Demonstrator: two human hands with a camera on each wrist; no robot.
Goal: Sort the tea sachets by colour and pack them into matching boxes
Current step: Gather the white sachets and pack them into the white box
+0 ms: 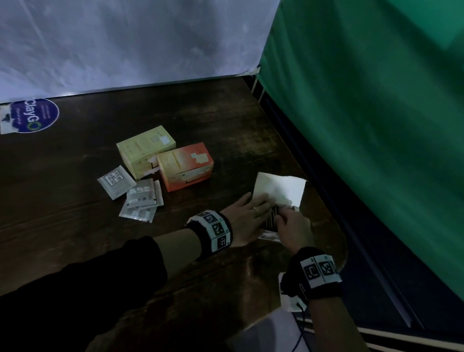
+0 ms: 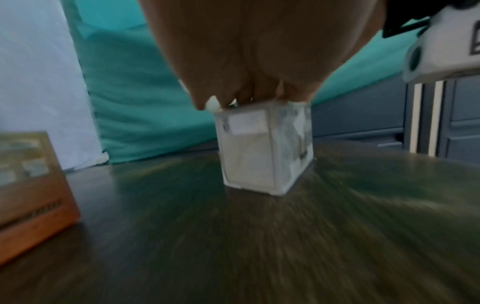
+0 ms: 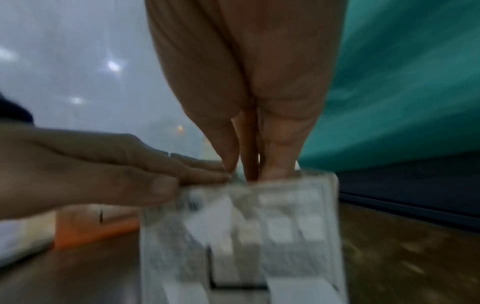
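Note:
A pale grey-white box [image 1: 281, 189] stands near the table's right edge with its lid flap up. My left hand [image 1: 245, 214] holds its top, fingers laid across it and thumb against the near side; the left wrist view shows the fingertips on the box [image 2: 254, 156] rim. My right hand [image 1: 288, 224] has its fingers bunched and dipped into the box [image 3: 285, 226] opening, pinching a dark-striped sachet [image 1: 271, 220] that is mostly hidden. Three grey sachets [image 1: 116, 181] [image 1: 141, 197] [image 1: 137, 213] lie loose at mid-table. A yellow box [image 1: 145, 149] and an orange box [image 1: 185, 166] stand behind them.
The dark wooden table [image 1: 60, 219] ends just right of the grey-white box, where a green curtain [image 1: 387, 106] hangs. A white sheet [image 1: 129, 39] backs the table. A blue round sticker [image 1: 30, 116] sits at the far left. The orange box [image 2: 33, 185] is left of my hands.

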